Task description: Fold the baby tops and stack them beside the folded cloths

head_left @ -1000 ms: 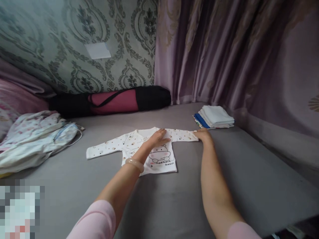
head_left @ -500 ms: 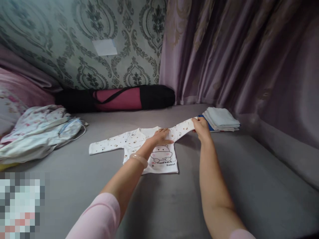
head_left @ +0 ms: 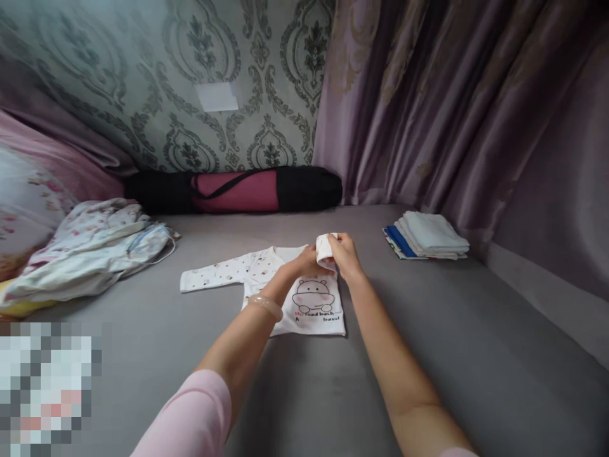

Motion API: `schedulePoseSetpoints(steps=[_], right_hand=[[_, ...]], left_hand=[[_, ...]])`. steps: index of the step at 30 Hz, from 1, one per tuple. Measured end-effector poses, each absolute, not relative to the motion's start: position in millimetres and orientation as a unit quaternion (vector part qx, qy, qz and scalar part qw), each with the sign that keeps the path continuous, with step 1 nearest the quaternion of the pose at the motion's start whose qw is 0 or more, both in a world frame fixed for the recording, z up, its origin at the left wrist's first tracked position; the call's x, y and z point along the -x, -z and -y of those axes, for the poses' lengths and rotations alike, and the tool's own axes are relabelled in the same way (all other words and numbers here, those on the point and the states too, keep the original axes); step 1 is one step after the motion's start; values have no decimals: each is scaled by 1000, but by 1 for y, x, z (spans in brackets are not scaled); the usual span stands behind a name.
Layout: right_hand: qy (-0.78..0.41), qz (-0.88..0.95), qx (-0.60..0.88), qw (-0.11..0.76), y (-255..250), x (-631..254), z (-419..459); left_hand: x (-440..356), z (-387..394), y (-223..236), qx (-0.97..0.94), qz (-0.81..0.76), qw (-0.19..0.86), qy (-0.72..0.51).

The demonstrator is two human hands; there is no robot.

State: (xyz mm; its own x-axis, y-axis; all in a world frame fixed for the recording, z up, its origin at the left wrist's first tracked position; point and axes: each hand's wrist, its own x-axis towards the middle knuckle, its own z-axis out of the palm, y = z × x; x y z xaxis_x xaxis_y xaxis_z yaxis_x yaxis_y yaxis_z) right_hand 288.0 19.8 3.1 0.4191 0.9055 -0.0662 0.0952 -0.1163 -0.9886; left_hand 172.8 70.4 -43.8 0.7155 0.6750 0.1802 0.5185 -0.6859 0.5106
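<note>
A small white baby shirt (head_left: pixel 314 296) lies front up on the grey bed sheet, with a cartoon hippo and lettering on its chest. Its left-hand sleeve stretches out flat to the side. My left hand (head_left: pixel 304 261) rests flat on the upper chest, its fingers partly hidden behind the lifted right-hand sleeve (head_left: pixel 326 247). That sleeve is pinched near the cuff by my right hand (head_left: pixel 347 255) and folded back over toward the chest, raised off the bed. A pale bangle (head_left: pixel 266 306) circles my left wrist.
Folded cloths (head_left: pixel 428 233), white over blue, are stacked at the right. A heap of crumpled clothes (head_left: pixel 95 244) lies at the left. Along the patterned wall stretches a black and maroon long bag (head_left: pixel 238 192). Purple curtains (head_left: pixel 409 108) hang at the back right.
My right hand has lifted the right-hand sleeve by its cuff and carried it left over the chest, next to my left hand. The left hand has stayed on the shirt.
</note>
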Motion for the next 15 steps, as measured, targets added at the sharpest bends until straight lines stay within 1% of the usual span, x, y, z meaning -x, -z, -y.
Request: schedulePoseSetpoints(steps=[3,6,9,11,13,15], right_hand=[[-371,384,651,539,5,-282,-22],[-377,393,651,530,13,-270,-20],[-468,439,593,486,17,-257,-14],[-530,473,546,444,17,-255,-10],[-547,488,533,424,16,-260,-9],[-532,486,546,428,14,-270,-11]], left_hand=[[-143,-66,44,-879,-375,213,-203],[-111,-55,43,-808,-460,267,-253],[-91,-44,45,-704,-529,355,-314],[-87,-39,48,-666,-537,379,-352],[-86,-37,52,-648,-540,381,-379],[-87,-37,57,-636,-545,376,-396]])
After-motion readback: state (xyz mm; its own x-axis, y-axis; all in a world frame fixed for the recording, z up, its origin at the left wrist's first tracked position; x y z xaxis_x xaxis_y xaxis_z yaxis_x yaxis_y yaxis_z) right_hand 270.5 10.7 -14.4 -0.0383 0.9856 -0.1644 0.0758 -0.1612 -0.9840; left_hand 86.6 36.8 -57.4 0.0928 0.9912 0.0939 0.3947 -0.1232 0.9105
